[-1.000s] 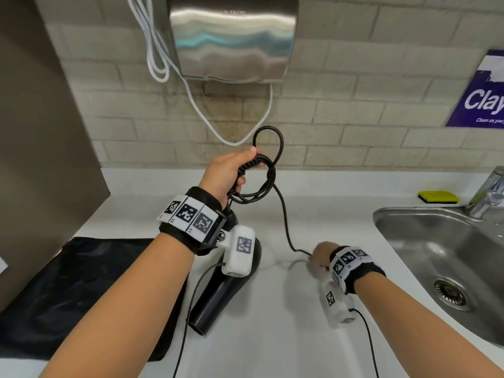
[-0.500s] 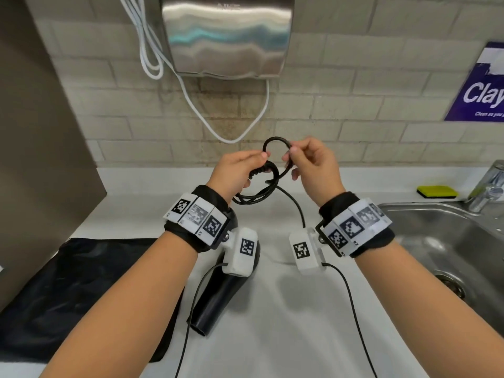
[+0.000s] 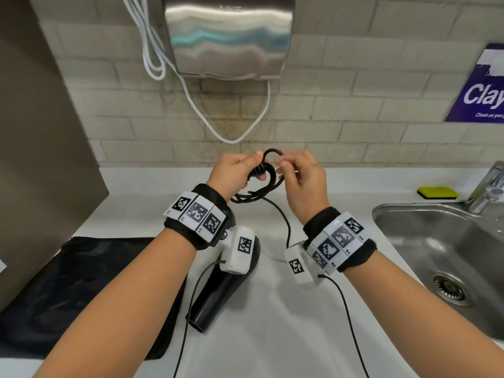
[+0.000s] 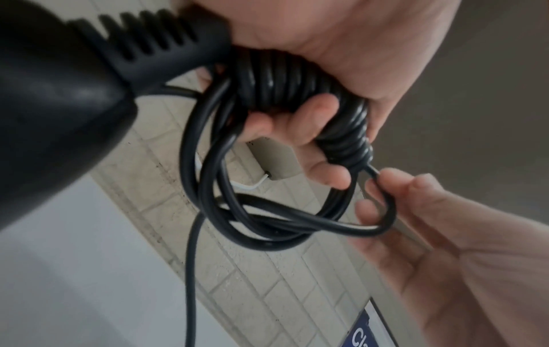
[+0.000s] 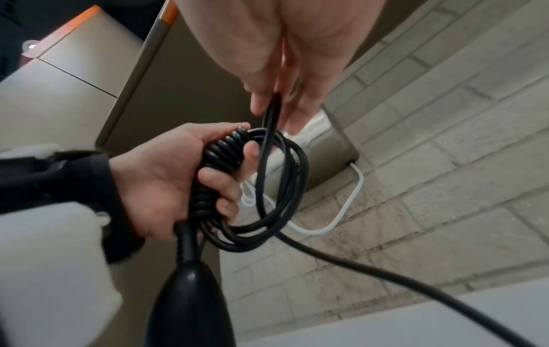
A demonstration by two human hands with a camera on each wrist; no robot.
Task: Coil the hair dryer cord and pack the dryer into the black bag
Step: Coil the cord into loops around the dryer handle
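My left hand (image 3: 237, 170) grips the coiled black cord (image 3: 263, 184) and holds it up near the wall, the loops bunched in its fingers (image 4: 312, 122). The black hair dryer (image 3: 218, 293) hangs from that cord, its nozzle resting on the white counter. My right hand (image 3: 297, 173) pinches a loop of the cord (image 5: 270, 112) between thumb and fingers, close beside the left hand (image 5: 166, 178). The rest of the cord (image 3: 285, 227) trails down to the counter. A flat black bag (image 3: 68, 290) lies on the counter at the left.
A steel hand dryer (image 3: 229, 36) with white cables hangs on the brick wall above. At the right sits a steel sink (image 3: 436, 249) with a tap (image 3: 488, 186) and a yellow sponge (image 3: 437, 192). A brown partition (image 3: 41, 132) stands at the left.
My right hand rose from the counter, bringing the cord up to the coil in my left hand. It now pinches a fresh loop beside the left fingers.
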